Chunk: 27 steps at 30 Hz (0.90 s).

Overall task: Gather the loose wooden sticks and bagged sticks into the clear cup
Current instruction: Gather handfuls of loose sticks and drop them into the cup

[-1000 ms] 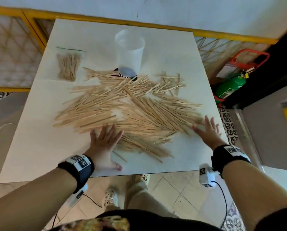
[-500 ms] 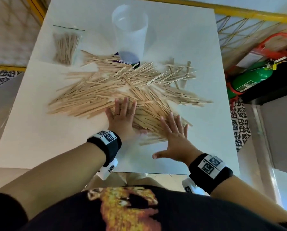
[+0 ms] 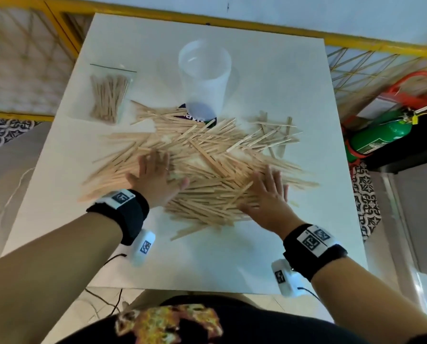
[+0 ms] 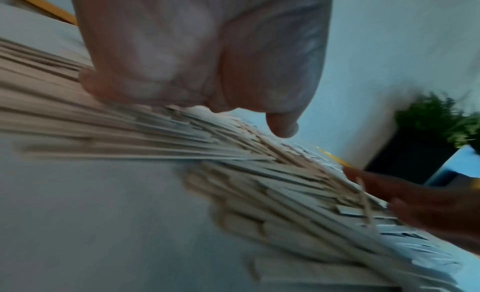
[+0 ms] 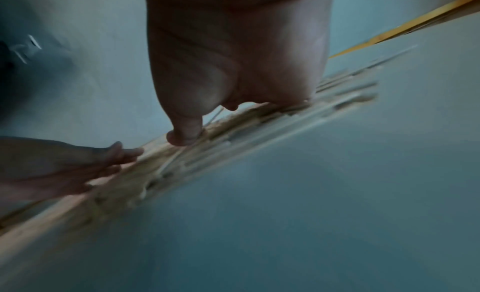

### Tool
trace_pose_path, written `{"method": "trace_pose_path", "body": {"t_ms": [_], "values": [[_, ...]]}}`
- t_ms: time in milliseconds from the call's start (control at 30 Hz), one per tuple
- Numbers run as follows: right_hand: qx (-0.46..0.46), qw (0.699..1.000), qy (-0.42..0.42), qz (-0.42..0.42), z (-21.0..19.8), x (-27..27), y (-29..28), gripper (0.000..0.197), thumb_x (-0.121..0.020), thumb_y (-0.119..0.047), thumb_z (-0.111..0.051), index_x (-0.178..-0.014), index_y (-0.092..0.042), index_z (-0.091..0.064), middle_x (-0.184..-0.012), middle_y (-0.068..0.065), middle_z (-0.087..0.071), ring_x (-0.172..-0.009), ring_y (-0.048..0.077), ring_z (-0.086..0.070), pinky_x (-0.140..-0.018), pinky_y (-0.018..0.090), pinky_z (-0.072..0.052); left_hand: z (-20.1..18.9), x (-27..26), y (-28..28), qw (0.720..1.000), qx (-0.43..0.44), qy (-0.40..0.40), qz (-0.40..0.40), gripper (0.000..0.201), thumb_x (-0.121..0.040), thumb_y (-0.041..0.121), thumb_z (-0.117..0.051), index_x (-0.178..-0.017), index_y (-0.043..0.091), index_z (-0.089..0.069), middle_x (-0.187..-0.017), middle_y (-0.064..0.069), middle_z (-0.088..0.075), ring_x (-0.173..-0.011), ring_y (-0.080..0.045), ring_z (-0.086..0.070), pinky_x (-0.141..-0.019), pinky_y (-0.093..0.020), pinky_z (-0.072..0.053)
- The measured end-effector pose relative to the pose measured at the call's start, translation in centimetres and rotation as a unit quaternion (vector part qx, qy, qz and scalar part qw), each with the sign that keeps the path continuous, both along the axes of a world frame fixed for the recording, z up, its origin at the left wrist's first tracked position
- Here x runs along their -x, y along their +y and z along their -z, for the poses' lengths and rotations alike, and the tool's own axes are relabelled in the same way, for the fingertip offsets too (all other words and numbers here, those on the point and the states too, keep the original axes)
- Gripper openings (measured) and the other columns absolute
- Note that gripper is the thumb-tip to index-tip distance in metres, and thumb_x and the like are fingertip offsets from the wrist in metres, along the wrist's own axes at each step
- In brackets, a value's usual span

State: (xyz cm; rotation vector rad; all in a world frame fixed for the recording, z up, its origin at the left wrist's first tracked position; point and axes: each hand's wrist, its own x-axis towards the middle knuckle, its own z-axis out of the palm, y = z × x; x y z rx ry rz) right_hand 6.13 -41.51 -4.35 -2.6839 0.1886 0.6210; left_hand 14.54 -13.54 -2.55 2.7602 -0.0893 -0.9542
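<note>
A wide heap of loose wooden sticks [image 3: 207, 165] covers the middle of the white table [image 3: 282, 78]. My left hand [image 3: 155, 175] lies flat on the heap's left part with fingers spread. On the heap's right part my right hand [image 3: 269, 194] presses flat, fingers spread too. The clear cup [image 3: 205, 78] stands upright behind the heap, on a dark label. A clear zip bag of sticks [image 3: 109, 95] lies at the back left. The left wrist view shows the sticks [image 4: 233, 173] bunched under my palm [image 4: 197, 49]; in the right wrist view my thumb [image 5: 185, 132] touches the sticks [image 5: 233, 132].
A yellow railing [image 3: 356, 44] runs behind the table. A green cylinder [image 3: 378, 135] in a red frame stands on the floor at the right. Bare table surface lies in front of the heap, near my wrists. A few stray sticks [image 3: 277, 130] lie at the right back.
Both hands moved from the heap's near edge onto the sticks. The right hand swept in from the far right, and the heap has been pushed tighter toward the middle.
</note>
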Motion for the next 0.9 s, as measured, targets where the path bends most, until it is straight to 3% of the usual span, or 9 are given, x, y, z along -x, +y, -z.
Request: {"method": "trace_pose_path", "body": {"t_ms": [67,200,300,433,567,667,733,800,900], "values": [[0.006,0.999,-0.034,0.011,-1.0,-2.0,0.1,0.087,-0.084,-0.068,-0.046,-0.152,-0.033,-0.006,-0.161,0.000,0.013,-0.147,0.030,0.017,-0.116,0.052,0.008,-0.2,-0.6,0.0,0.999,0.018,-0.028,0.029,0.096,-0.079,0.081,-0.022,-0.149,0.028,0.017,-0.158,-0.003,0.025,-0.144,-0.034,0.023,-0.110,-0.067,0.003],[0.043,0.980,-0.132,0.139,-2.4,-10.1,-4.9,0.068,-0.088,-0.061,-0.038,-0.144,-0.024,-0.038,-0.156,0.016,-0.022,-0.143,0.037,-0.018,-0.117,0.052,-0.017,-1.3,-7.0,0.5,0.990,0.009,-0.133,0.049,0.084,-0.089,0.069,-0.023,-0.151,0.024,0.009,-0.159,-0.006,0.019,-0.144,-0.033,0.022,-0.113,-0.058,0.009],[0.066,0.982,-0.058,0.168,-1.2,-16.1,-9.0,0.065,-0.091,-0.058,-0.037,-0.148,-0.029,-0.029,-0.160,0.010,-0.014,-0.146,0.037,-0.010,-0.118,0.053,-0.011,-1.0,-13.2,0.9,0.982,-0.024,-0.176,0.068,0.075,-0.094,0.058,-0.029,-0.152,0.021,0.000,-0.161,-0.005,0.010,-0.145,-0.033,0.019,-0.116,-0.055,0.006],[-0.002,0.985,-0.012,0.173,-0.2,-20.1,-8.7,0.060,-0.099,-0.045,-0.036,-0.151,-0.019,-0.022,-0.160,0.010,-0.015,-0.148,0.028,-0.010,-0.120,0.046,-0.007,0.6,-17.4,1.5,0.988,-0.037,-0.136,0.063,0.074,-0.094,0.056,-0.033,-0.153,0.021,-0.005,-0.161,-0.004,0.004,-0.147,-0.030,0.014,-0.117,-0.054,0.000],[-0.021,0.998,-0.004,0.052,-0.8,-19.2,-3.0,0.046,-0.103,-0.025,-0.034,-0.144,-0.004,-0.037,-0.157,0.016,-0.024,-0.147,0.031,-0.013,-0.120,0.041,-0.004,1.0,-16.0,1.7,0.979,0.008,-0.153,0.136,0.066,-0.096,0.052,-0.031,-0.150,0.015,-0.019,-0.155,-0.009,-0.019,-0.143,-0.027,-0.016,-0.116,-0.048,-0.019],[-0.031,0.999,-0.005,-0.034,-2.2,-16.2,0.9,0.042,-0.103,-0.018,-0.035,-0.140,0.001,-0.038,-0.152,0.012,-0.029,-0.146,0.031,-0.014,-0.116,0.030,0.002,0.3,-13.1,1.6,0.972,0.019,-0.163,0.169,0.063,-0.096,0.050,-0.030,-0.148,0.015,-0.025,-0.148,-0.010,-0.031,-0.136,-0.029,-0.029,-0.115,-0.046,-0.022],[-0.043,0.998,0.019,-0.044,-3.3,-14.1,2.6,0.047,-0.101,-0.024,-0.039,-0.145,-0.007,-0.034,-0.155,0.001,-0.027,-0.147,0.026,-0.011,-0.114,0.024,-0.001,0.1,-10.9,1.7,0.970,0.002,-0.148,0.193,0.064,-0.096,0.052,-0.023,-0.149,0.015,-0.023,-0.147,-0.010,-0.032,-0.135,-0.029,-0.029,-0.116,-0.049,-0.017],[-0.004,0.999,0.019,-0.043,-3.7,-12.7,3.8,0.052,-0.097,-0.031,-0.047,-0.146,-0.017,-0.036,-0.156,0.000,-0.029,-0.145,0.023,-0.019,-0.117,0.032,-0.009,-0.1,-9.0,1.9,0.971,0.014,-0.125,0.203,0.066,-0.097,0.053,-0.021,-0.151,0.016,-0.016,-0.149,-0.009,-0.029,-0.138,-0.029,-0.027,-0.118,-0.048,-0.012],[0.046,0.993,-0.085,-0.068,-4.4,-13.1,5.8,0.043,-0.092,-0.035,-0.052,-0.134,-0.024,-0.052,-0.141,0.001,-0.051,-0.132,0.026,-0.039,-0.109,0.042,-0.030,-0.6,-7.3,2.3,0.975,0.092,-0.066,0.191,0.065,-0.098,0.051,-0.026,-0.153,0.018,-0.010,-0.152,-0.006,-0.027,-0.139,-0.025,-0.023,-0.116,-0.037,-0.017]]}}
